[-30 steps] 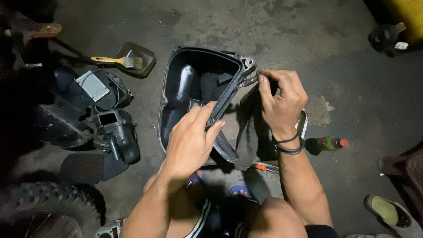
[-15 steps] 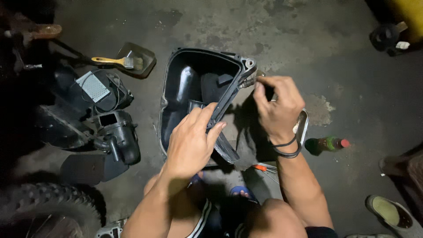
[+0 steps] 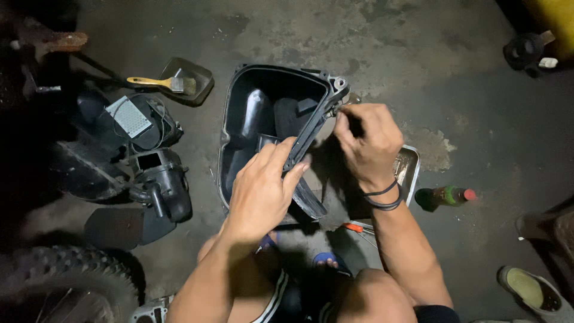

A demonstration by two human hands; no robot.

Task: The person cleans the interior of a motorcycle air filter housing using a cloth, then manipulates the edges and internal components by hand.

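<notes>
The black plastic housing (image 3: 269,128) lies open on the concrete floor (image 3: 418,54). Left hand (image 3: 260,191) grips its right rim; right hand (image 3: 368,143) pinches a fastener at its upper-right corner, seemingly mid-loosening; next calls for steady bracing.

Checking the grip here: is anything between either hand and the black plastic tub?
Nothing visible. The left hand grips the black plastic tub by its right rim, and the right hand pinches at its upper right corner.

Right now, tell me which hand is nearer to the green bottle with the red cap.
Right. The right hand works at the black plastic housing's corner, with the green bottle lying on the floor just beyond its wrist. The left hand holds the housing's edge, farther from the bottle.
</notes>
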